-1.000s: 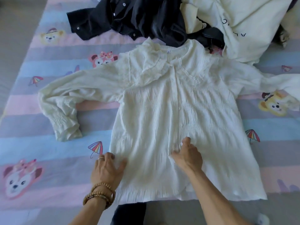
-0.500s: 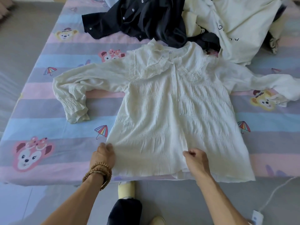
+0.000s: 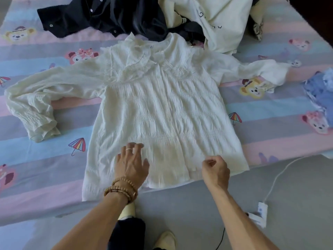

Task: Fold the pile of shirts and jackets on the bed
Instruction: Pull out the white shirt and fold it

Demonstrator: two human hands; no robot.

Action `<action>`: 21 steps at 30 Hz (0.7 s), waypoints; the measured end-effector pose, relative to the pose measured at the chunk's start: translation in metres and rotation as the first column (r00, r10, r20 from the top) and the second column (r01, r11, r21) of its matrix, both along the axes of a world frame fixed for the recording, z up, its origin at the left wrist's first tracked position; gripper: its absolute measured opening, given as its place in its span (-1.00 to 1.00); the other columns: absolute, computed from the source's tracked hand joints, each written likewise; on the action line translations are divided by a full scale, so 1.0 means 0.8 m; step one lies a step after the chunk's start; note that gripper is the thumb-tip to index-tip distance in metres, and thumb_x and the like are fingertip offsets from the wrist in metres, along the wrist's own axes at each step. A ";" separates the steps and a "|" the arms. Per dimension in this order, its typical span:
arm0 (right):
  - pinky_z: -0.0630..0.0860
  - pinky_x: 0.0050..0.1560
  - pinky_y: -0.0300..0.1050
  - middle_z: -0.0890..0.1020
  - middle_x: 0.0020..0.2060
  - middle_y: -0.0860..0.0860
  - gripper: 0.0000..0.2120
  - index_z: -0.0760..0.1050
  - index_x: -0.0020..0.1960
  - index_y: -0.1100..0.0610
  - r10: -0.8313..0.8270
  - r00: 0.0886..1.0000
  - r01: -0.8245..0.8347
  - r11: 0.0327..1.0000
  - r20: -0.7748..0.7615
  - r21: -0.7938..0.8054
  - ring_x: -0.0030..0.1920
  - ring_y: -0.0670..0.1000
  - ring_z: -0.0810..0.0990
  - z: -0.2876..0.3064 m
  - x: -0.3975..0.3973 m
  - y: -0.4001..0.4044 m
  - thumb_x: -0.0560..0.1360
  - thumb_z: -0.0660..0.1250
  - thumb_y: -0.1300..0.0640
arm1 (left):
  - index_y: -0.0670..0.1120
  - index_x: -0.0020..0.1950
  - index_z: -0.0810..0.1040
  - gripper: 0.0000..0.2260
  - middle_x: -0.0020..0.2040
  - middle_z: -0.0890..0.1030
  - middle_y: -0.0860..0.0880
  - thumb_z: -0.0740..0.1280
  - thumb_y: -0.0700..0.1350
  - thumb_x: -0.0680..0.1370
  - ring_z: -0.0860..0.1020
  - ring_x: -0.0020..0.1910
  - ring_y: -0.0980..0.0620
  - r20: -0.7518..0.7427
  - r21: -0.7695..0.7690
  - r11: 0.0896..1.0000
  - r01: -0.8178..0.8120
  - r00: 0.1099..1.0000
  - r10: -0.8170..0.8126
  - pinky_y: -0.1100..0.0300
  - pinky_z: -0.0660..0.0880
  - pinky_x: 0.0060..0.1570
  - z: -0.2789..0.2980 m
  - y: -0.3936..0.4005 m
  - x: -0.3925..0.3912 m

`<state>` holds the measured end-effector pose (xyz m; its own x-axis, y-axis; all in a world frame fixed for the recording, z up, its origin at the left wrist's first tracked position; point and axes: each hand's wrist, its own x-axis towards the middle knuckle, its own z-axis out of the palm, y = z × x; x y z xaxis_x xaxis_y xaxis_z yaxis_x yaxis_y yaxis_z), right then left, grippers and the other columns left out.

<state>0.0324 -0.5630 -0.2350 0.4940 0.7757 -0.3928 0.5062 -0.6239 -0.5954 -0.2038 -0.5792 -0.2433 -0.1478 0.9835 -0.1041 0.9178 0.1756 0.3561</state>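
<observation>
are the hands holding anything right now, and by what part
The right hand pinches the white blouse at its bottom hem. The left hand grips nothing; it lies flat on the blouse's lower front, fingers spread.

Both forearms are bare; the left hand (image 3: 131,165) wears a thin ring (image 3: 129,149) and wooden bead bracelets (image 3: 121,189), with dark trousers (image 3: 128,231) and pale slippers (image 3: 166,238) below.

Bright soft daylight, no hard shadows; faint shade just under the left hand (image 3: 131,165) and along the white blouse (image 3: 162,109) folds. Whites slightly washed out. Mild motion softness overall, wide-angle bending at edges, dark vignette far right corner
</observation>
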 end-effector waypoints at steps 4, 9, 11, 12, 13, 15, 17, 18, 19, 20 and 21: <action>0.38 0.14 0.11 0.45 0.26 0.15 -0.46 0.35 0.36 0.11 -0.093 0.936 0.082 0.996 0.339 0.046 0.23 0.22 0.40 -0.013 0.088 -0.004 0.41 0.39 0.27 | -0.02 0.37 0.36 -0.56 0.31 0.40 -0.02 0.28 0.09 0.53 0.37 0.29 -0.09 -0.012 -0.092 0.893 0.440 0.897 -0.443 0.03 0.32 0.24 -0.006 0.013 0.125; 0.45 0.09 0.01 0.40 0.21 0.09 -0.32 0.26 0.46 -0.02 0.159 0.971 -0.159 0.987 0.178 -0.017 0.18 0.15 0.44 -0.041 0.157 0.006 0.41 0.45 0.17 | -0.03 0.21 0.47 -0.59 0.16 0.51 -0.03 0.39 0.12 0.44 0.46 0.13 -0.09 -0.212 -0.145 0.824 0.548 0.796 -0.567 0.02 0.39 0.10 -0.033 0.024 0.162; 0.49 0.07 -0.02 0.44 0.12 0.02 -0.49 0.41 0.32 0.02 0.177 0.983 -0.179 0.984 0.057 0.025 0.11 0.09 0.51 -0.041 0.170 0.005 0.41 0.46 0.12 | -0.05 -0.09 0.57 -0.70 -0.18 0.59 -0.01 0.54 -0.05 0.26 0.53 -0.18 -0.06 -0.216 -0.091 0.791 0.604 0.764 -0.608 0.08 0.47 -0.23 -0.042 0.024 0.160; 0.50 0.09 -0.02 0.46 0.11 0.00 -0.52 0.44 0.28 0.03 0.167 0.986 -0.167 0.985 -0.007 0.033 0.09 0.07 0.53 -0.040 0.175 0.005 0.40 0.47 0.11 | -0.06 -0.16 0.57 -0.70 -0.27 0.56 0.00 0.56 -0.14 0.18 0.53 -0.26 -0.06 -0.219 -0.069 0.799 0.597 0.773 -0.596 0.10 0.46 -0.33 -0.044 0.026 0.158; 0.51 0.11 -0.03 0.49 0.11 -0.02 -0.50 0.43 0.29 0.03 0.157 0.986 -0.155 0.987 -0.062 0.037 0.09 0.04 0.54 -0.037 0.178 0.007 0.38 0.48 0.12 | -0.06 -0.18 0.57 -0.67 -0.30 0.55 -0.01 0.56 -0.19 0.13 0.52 -0.29 -0.06 -0.218 -0.063 0.812 0.580 0.786 -0.579 0.11 0.45 -0.37 -0.044 0.029 0.157; 0.52 0.10 -0.07 0.54 0.09 -0.07 -0.44 0.41 0.32 0.01 0.125 0.983 -0.120 0.992 -0.136 0.042 0.08 0.00 0.55 -0.033 0.181 0.012 0.36 0.46 0.20 | -0.07 -0.22 0.57 -0.68 -0.33 0.54 0.00 0.55 -0.21 0.08 0.53 -0.32 -0.06 -0.239 -0.074 0.811 0.581 0.779 -0.580 0.14 0.45 -0.38 -0.039 0.034 0.159; 0.52 -0.03 -0.14 0.59 -0.01 -0.10 -0.56 0.47 0.21 0.02 0.103 0.984 -0.095 0.994 -0.148 0.056 -0.01 -0.01 0.58 -0.032 0.181 0.018 0.37 0.41 0.27 | -0.06 -0.34 0.55 -0.72 -0.44 0.51 0.03 0.56 -0.22 0.05 0.52 -0.40 -0.03 -0.252 -0.075 0.801 0.594 0.765 -0.592 0.18 0.44 -0.41 -0.036 0.037 0.162; 0.52 -0.09 -0.16 0.60 -0.06 -0.11 -0.62 0.49 0.15 0.02 0.105 0.985 -0.097 0.993 -0.140 0.063 -0.06 -0.02 0.58 -0.032 0.180 0.019 0.38 0.39 0.29 | -0.05 -0.40 0.54 -0.74 -0.49 0.49 0.04 0.56 -0.24 0.05 0.51 -0.44 -0.02 -0.243 -0.069 0.807 0.586 0.775 -0.583 0.20 0.43 -0.44 -0.034 0.039 0.162; 0.52 -0.15 -0.17 0.60 -0.10 -0.10 -0.67 0.50 0.10 0.03 0.103 0.985 -0.094 0.993 -0.136 0.071 -0.11 -0.02 0.58 -0.032 0.181 0.018 0.39 0.37 0.31 | -0.05 -0.44 0.53 -0.75 -0.52 0.48 0.05 0.56 -0.26 0.06 0.50 -0.47 -0.01 -0.215 -0.056 0.816 0.575 0.791 -0.572 0.22 0.42 -0.46 -0.031 0.040 0.162; 0.50 -0.21 -0.19 0.61 -0.15 -0.09 -0.70 0.52 0.05 0.03 0.093 0.986 -0.081 0.992 -0.138 0.093 -0.18 -0.02 0.57 -0.031 0.183 0.015 0.39 0.35 0.33 | -0.05 -0.46 0.53 -0.76 -0.54 0.47 0.05 0.55 -0.28 0.08 0.50 -0.49 -0.01 -0.172 -0.037 0.827 0.561 0.812 -0.558 0.23 0.41 -0.49 -0.029 0.041 0.160; 0.47 -0.27 -0.22 0.61 -0.20 -0.08 -0.72 0.55 0.00 0.03 0.075 0.988 -0.058 0.990 -0.133 0.127 -0.24 -0.02 0.55 -0.031 0.187 0.012 0.39 0.33 0.35 | -0.06 -0.45 0.54 -0.78 -0.53 0.47 0.04 0.53 -0.30 0.11 0.50 -0.49 -0.01 -0.124 -0.017 0.837 0.547 0.829 -0.545 0.23 0.41 -0.51 -0.029 0.041 0.158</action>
